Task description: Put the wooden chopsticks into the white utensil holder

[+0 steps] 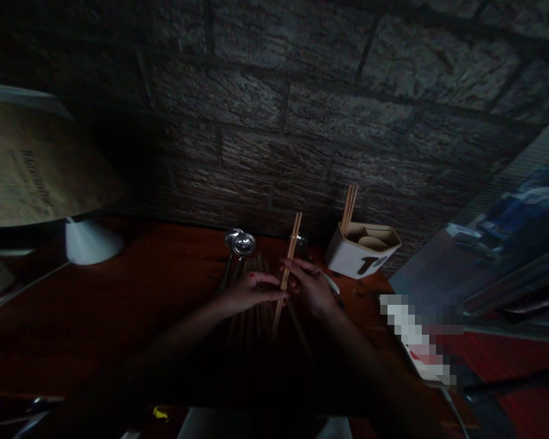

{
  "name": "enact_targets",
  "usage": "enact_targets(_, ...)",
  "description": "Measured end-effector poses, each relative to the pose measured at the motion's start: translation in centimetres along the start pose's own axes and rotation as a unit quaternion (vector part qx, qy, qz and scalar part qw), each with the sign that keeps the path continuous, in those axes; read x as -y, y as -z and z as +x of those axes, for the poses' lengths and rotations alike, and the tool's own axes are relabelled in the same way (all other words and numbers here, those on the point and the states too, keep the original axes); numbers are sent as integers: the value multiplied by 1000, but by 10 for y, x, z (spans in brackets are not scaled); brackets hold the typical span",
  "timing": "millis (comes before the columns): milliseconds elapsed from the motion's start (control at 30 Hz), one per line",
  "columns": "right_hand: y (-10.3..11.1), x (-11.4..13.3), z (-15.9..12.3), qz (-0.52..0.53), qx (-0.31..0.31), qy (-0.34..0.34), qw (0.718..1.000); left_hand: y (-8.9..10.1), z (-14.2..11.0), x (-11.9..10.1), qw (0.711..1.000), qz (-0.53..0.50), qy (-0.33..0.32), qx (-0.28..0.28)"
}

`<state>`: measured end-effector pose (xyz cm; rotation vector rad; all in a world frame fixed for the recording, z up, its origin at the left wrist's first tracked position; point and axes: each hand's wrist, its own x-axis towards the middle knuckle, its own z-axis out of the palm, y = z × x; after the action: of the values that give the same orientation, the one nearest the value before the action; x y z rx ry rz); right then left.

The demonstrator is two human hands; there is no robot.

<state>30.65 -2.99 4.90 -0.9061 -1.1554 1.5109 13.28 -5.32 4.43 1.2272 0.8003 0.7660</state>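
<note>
A pair of wooden chopsticks (291,247) stands tilted above the table, held between both hands. My left hand (251,292) is closed on the chopsticks at their middle, thumb and fingers pinching. Just above that grip, my right hand (313,285) pinches the same chopsticks. More loose chopsticks (251,323) lie on the dark tabletop beneath my hands, partly hidden. Two metal ladles (244,244) rest to the left of the held pair. Behind the chopsticks another shiny metal utensil (301,239) shows in part.
A white holder (359,256) marked "1" stands at right with several chopsticks in it. To the left are a lamp with a printed shade (36,164) and its white base (91,241). A brick wall (256,122) closes the back of the wooden table (132,292).
</note>
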Motion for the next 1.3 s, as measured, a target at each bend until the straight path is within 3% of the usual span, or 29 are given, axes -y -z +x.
enact_targets(600,2,6,0,-11,4,30,999,5,2,11,999,16,15,37)
enact_targets(1067,5,9,1,25,0,87,996,-1,2,9,998,62,5,19)
enact_targets(1300,5,11,0,-33,25,69,997,-3,1,7,998,61,3,20)
